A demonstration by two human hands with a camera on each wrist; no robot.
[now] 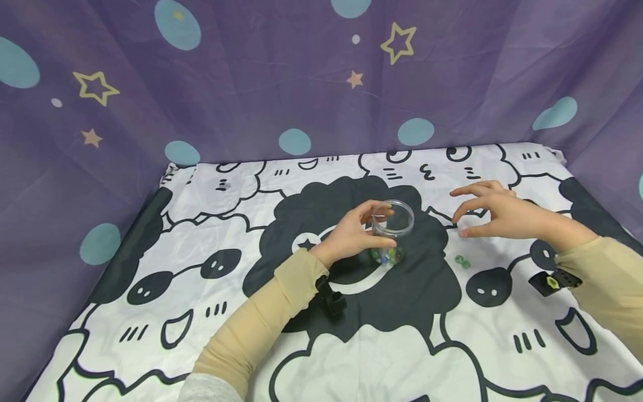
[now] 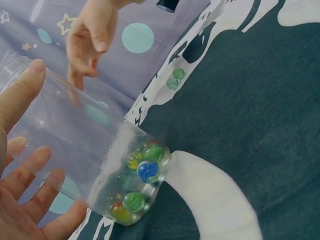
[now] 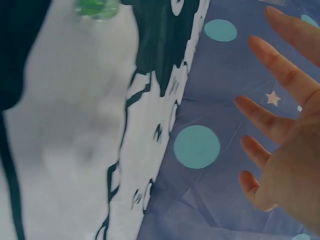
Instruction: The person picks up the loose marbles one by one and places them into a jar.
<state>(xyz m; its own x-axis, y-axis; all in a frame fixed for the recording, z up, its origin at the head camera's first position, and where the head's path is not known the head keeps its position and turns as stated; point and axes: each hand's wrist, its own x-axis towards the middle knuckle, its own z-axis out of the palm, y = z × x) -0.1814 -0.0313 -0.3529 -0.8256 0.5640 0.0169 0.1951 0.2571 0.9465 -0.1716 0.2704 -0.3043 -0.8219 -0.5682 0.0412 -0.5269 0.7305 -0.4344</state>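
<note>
A clear plastic jar [image 1: 393, 230] without a lid stands on the dark patch of the cloth. Several glass marbles [image 2: 134, 201], green, yellow and blue, lie at its bottom. My left hand [image 1: 355, 233] grips the jar's side, thumb on the near side and fingers around the far side. To the right, my right hand [image 1: 494, 214] hovers above the cloth with its fingers spread and nothing between them. Beneath it, two green marbles [image 1: 462, 261] lie side by side on the cloth; the left wrist view shows these green marbles [image 2: 175, 78] beyond the jar.
A black and white cartoon cloth [image 1: 382, 357] covers the table. Behind it hangs a purple curtain [image 1: 241, 84] with stars and blue dots. Each forearm wears a beige sleeve [image 1: 266, 312], and a black strap [image 1: 330, 296] sits at the left wrist.
</note>
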